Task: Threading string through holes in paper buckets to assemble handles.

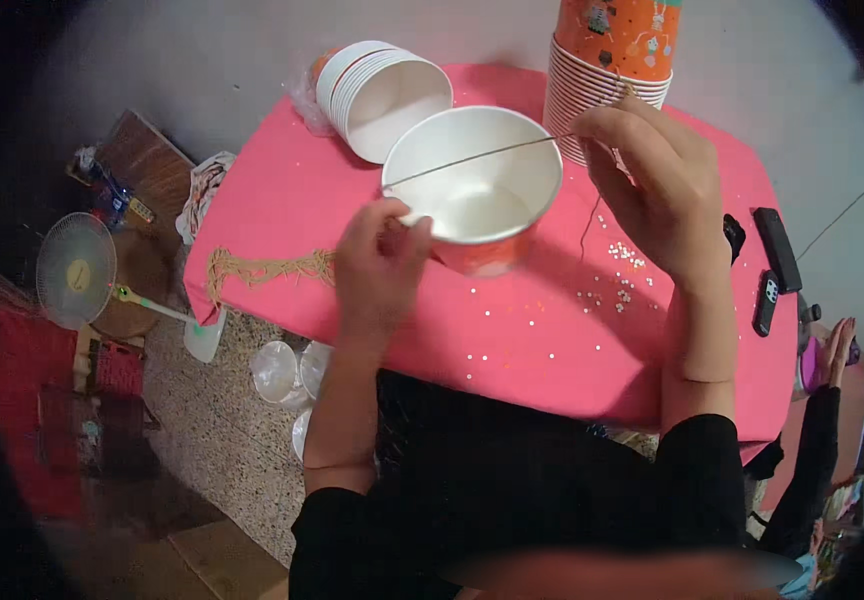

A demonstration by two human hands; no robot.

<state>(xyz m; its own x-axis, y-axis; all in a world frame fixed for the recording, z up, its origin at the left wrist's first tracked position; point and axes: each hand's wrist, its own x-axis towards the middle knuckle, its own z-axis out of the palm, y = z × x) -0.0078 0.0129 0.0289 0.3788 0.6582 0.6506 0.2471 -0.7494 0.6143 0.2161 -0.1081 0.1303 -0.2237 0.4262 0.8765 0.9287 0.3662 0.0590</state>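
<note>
A white-lined paper bucket (487, 254) with an orange outside is tilted toward me above the pink table. My left hand (384, 255) grips its near left rim between thumb and fingers. From that side a thin brown string (487, 153) runs taut across the bucket's mouth to my right hand (660, 178), raised at the right. The fingers of my right hand are pinched on the string, and a loose tail hangs below them. Whether the string passes through a hole in the rim is hidden by my left fingers.
Nested paper buckets (380, 95) lie on their side at the back left; a tall stack (607, 95) stands back right. Tan strings (272, 267) drape over the table's left. White paper dots (624, 258) are scattered rightward, near two dark devices (776, 250). Another person's hand (838, 350) shows far right.
</note>
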